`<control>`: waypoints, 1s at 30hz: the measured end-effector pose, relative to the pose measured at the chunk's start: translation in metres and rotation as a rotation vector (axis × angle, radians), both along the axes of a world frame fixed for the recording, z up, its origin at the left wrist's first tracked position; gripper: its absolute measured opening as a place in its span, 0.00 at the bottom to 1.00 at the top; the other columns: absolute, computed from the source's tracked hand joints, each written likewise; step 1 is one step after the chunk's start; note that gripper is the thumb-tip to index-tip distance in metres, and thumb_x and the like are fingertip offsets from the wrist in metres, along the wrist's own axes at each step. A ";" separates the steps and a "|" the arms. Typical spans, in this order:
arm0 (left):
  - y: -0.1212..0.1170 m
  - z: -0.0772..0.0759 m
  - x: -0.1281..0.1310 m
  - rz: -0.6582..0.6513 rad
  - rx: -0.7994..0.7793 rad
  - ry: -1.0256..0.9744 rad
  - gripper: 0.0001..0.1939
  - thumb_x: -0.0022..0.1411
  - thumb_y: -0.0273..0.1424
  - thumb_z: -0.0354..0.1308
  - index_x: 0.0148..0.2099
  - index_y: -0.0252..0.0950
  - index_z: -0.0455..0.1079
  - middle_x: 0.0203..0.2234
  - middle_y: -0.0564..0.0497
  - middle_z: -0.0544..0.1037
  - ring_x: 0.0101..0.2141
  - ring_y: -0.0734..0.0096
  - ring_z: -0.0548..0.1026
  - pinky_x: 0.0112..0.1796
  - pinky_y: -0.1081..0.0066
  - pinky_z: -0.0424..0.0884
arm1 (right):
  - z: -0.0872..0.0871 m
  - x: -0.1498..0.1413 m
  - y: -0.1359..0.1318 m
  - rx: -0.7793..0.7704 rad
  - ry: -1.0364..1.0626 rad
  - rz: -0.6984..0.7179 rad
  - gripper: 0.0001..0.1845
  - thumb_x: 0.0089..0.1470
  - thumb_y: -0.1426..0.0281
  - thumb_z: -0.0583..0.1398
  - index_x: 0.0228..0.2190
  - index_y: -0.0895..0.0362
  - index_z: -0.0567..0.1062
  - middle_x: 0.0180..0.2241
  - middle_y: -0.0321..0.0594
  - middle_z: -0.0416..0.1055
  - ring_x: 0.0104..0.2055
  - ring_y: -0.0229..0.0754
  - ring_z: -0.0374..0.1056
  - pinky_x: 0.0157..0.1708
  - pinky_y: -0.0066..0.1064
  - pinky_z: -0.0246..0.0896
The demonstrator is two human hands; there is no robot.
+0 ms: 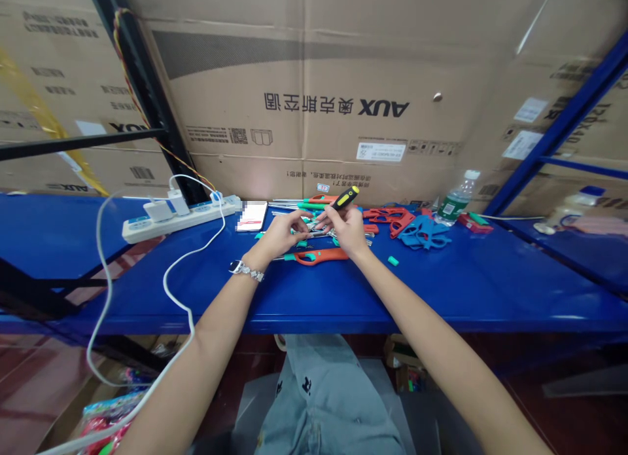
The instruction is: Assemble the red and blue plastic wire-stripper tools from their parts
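Note:
In my right hand (pixel 347 231) is a screwdriver with a yellow and black handle (pixel 346 198), its handle tilted up to the right. My left hand (pixel 284 234) is closed just to the left, with its fingertips curled in among small metal and green parts. What those fingers hold is too small to make out. Below both hands lies an orange lighter with a green trigger and a long metal tube (pixel 321 256). More long lighters (pixel 318 199) lie behind the hands, partly hidden by them.
Red plastic shells (pixel 392 218) and blue plastic shells (pixel 424 232) lie to the right, near a water bottle (pixel 457 198). A small green piece (pixel 393 260) lies on the blue shelf (pixel 441 291). At left are a phone (pixel 252 217) and a power strip (pixel 181 219) with a trailing white cable (pixel 179 298).

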State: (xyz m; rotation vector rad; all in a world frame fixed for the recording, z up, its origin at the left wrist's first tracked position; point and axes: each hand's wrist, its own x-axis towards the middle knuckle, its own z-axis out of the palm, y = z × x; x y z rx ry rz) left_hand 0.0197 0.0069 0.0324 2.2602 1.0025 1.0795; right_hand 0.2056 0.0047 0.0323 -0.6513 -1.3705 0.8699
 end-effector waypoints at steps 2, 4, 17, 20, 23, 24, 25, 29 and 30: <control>0.000 0.000 0.000 -0.005 -0.007 0.004 0.17 0.59 0.25 0.65 0.51 0.35 0.71 0.30 0.52 0.81 0.33 0.68 0.79 0.41 0.67 0.76 | 0.000 0.000 0.001 -0.004 -0.002 -0.005 0.23 0.53 0.48 0.66 0.34 0.53 0.68 0.25 0.35 0.76 0.22 0.40 0.74 0.20 0.29 0.67; 0.001 0.000 0.000 -0.007 -0.014 0.010 0.17 0.59 0.25 0.64 0.50 0.35 0.72 0.31 0.52 0.82 0.32 0.69 0.79 0.40 0.67 0.76 | -0.001 0.000 0.001 -0.014 0.001 -0.003 0.23 0.53 0.48 0.66 0.34 0.53 0.68 0.25 0.35 0.76 0.22 0.40 0.74 0.20 0.29 0.67; -0.001 0.000 0.001 0.018 0.009 0.033 0.13 0.58 0.24 0.65 0.47 0.36 0.73 0.30 0.53 0.82 0.33 0.66 0.80 0.40 0.65 0.77 | 0.001 0.001 0.002 -0.048 0.008 -0.015 0.25 0.51 0.46 0.66 0.33 0.53 0.68 0.25 0.36 0.76 0.20 0.40 0.73 0.19 0.30 0.67; 0.000 -0.001 0.002 0.016 0.018 0.016 0.13 0.58 0.25 0.65 0.46 0.36 0.73 0.30 0.53 0.82 0.33 0.66 0.80 0.40 0.66 0.77 | 0.000 0.000 0.003 -0.051 -0.007 -0.026 0.26 0.52 0.45 0.65 0.34 0.53 0.68 0.26 0.37 0.77 0.22 0.40 0.74 0.19 0.29 0.66; -0.001 0.000 0.003 0.015 0.036 0.002 0.12 0.58 0.24 0.65 0.46 0.36 0.73 0.30 0.53 0.82 0.33 0.67 0.80 0.40 0.66 0.76 | 0.001 0.001 0.001 -0.030 -0.025 -0.045 0.26 0.52 0.44 0.65 0.36 0.53 0.68 0.26 0.36 0.77 0.22 0.40 0.74 0.19 0.29 0.66; -0.002 0.000 0.003 0.015 0.043 0.004 0.12 0.58 0.24 0.65 0.45 0.36 0.73 0.30 0.53 0.82 0.33 0.67 0.80 0.40 0.67 0.76 | 0.001 0.001 0.000 -0.019 -0.029 -0.051 0.26 0.52 0.44 0.65 0.36 0.53 0.68 0.26 0.35 0.77 0.22 0.40 0.74 0.19 0.29 0.66; -0.002 0.001 0.004 0.014 0.049 0.010 0.11 0.59 0.24 0.65 0.45 0.36 0.73 0.30 0.53 0.82 0.33 0.67 0.80 0.40 0.67 0.75 | 0.001 0.001 -0.002 -0.007 -0.033 -0.056 0.26 0.52 0.44 0.65 0.36 0.52 0.68 0.26 0.35 0.77 0.22 0.40 0.74 0.20 0.29 0.67; -0.004 -0.001 0.008 0.000 0.044 0.024 0.11 0.59 0.26 0.65 0.46 0.36 0.73 0.31 0.51 0.82 0.34 0.67 0.79 0.40 0.67 0.75 | 0.001 0.003 -0.007 0.019 -0.058 -0.082 0.25 0.53 0.45 0.65 0.38 0.53 0.69 0.27 0.35 0.77 0.22 0.39 0.73 0.21 0.29 0.68; -0.005 -0.002 0.010 -0.001 0.043 0.029 0.12 0.59 0.27 0.66 0.46 0.36 0.73 0.32 0.51 0.82 0.34 0.67 0.79 0.40 0.66 0.74 | 0.002 0.005 -0.007 0.021 -0.063 -0.089 0.25 0.53 0.46 0.65 0.38 0.53 0.69 0.27 0.36 0.77 0.23 0.39 0.73 0.21 0.29 0.68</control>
